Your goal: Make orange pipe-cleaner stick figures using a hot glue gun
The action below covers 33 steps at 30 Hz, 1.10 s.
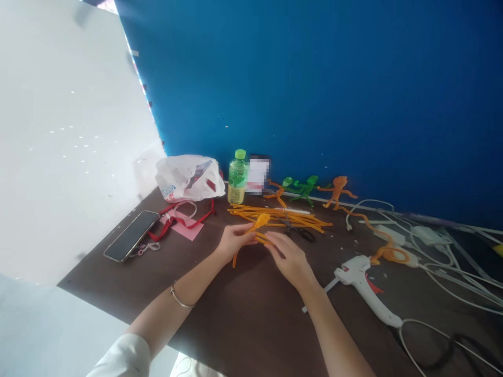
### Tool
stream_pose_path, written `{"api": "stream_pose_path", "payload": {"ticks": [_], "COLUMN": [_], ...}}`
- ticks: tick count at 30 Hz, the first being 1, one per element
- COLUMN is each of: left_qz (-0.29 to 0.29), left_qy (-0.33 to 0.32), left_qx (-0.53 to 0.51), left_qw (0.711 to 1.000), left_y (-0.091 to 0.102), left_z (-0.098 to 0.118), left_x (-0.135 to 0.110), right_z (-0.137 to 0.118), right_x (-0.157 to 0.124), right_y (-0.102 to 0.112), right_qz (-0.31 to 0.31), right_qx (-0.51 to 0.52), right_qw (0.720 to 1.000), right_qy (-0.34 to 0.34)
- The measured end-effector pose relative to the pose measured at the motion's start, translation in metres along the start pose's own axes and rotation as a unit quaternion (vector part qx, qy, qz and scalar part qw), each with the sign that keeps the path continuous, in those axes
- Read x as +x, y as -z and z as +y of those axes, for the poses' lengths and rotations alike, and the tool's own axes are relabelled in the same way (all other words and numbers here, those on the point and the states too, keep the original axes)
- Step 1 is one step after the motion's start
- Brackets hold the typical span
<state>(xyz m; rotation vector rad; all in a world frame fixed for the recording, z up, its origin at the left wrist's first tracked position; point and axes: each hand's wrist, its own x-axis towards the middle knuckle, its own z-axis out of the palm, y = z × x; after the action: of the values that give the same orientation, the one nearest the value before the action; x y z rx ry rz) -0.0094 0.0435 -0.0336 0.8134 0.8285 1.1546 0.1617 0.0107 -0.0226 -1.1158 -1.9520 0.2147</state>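
Note:
Over the middle of the brown table (220,314) I hold a partly twisted orange pipe-cleaner figure (261,221) with a thick, rounded top. My left hand (234,242) pinches it just below that top, and one strand hangs down past my fingers. On the other side, my right hand (288,257) has its fingers closed on the strands that stick out sideways. Behind my hands lies a loose pile of orange pipe cleaners (251,211). Dark-handled scissors (302,233) rest against the pile, and a white pen-like stick (293,210) lies across it.
Green and orange pipe-cleaner figures (338,191) lean along the blue wall. A bottle (236,180) and a white plastic bag (188,180) stand at the back. At left lie a phone (131,236) and red ribbon (167,226); at right, a glue gun (367,290) and tangled cables (451,267).

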Motion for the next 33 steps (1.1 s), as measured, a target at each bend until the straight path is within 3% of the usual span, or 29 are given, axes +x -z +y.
{"api": "stream_pose_path", "payload": {"ticks": [4,10,15,19,25,33], "left_qz": [-0.035,-0.072,-0.086,-0.080,-0.089,-0.098], "left_qy": [-0.003,-0.050,-0.168,-0.205,-0.234,-0.210], "left_qx": [0.018,0.025,0.200,0.281,0.296,0.247], "left_qw": [0.999,0.996,0.962,0.934,0.922,0.941], "left_y": [-0.001,-0.002,0.003,0.005,0.005,0.002], "left_z": [-0.002,-0.001,-0.001,-0.001,0.000,0.000], "left_x": [-0.002,-0.004,-0.002,-0.001,-0.002,-0.005], "right_z": [-0.003,-0.005,-0.005,-0.007,-0.012,-0.015], "right_x": [-0.002,-0.001,0.000,0.000,0.001,0.000], "right_y": [-0.006,-0.011,-0.009,-0.009,-0.008,-0.010], "right_qz": [-0.016,0.045,0.065,0.059,0.058,0.048], "right_qx": [-0.025,0.025,0.094,0.149,0.196,0.196], "right_qw": [0.999,0.998,0.990,0.980,0.967,0.968], "right_qy": [0.025,-0.026,-0.087,-0.120,-0.152,-0.153]}}
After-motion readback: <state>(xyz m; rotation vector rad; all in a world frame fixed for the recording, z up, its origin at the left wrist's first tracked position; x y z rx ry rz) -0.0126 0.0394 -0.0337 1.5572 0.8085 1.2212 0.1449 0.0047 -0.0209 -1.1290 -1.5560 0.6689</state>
